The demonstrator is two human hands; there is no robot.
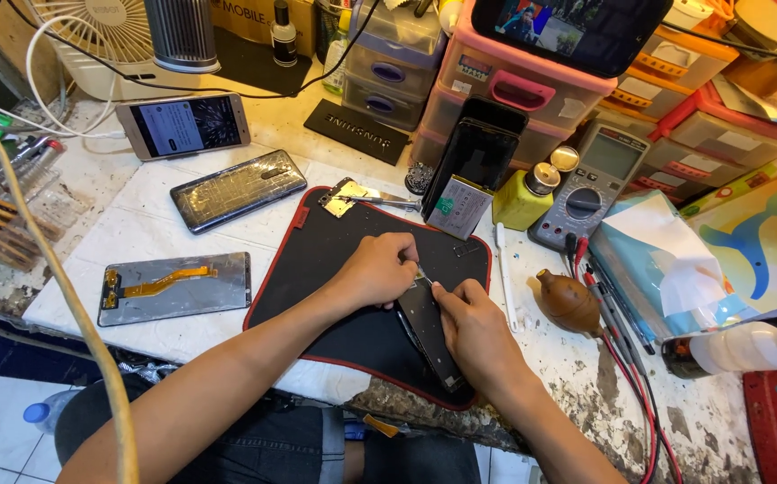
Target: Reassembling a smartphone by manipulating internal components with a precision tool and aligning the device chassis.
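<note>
Left hand: your left hand [377, 271] comes in from the near left, forearm low over the black mat [334, 260], fingers curled shut on a thin tool [421, 273] at the phone's far end.
Right hand: your right hand [471, 324] reaches in from the near right, fingers closed around the dark phone [429, 327], pinning it flat.
Phone: it lies on the mat's right half, its long side running near to far.
Around: a brown rubber blower [568, 303] sits on the desk [164, 229] just right of the mat.
</note>
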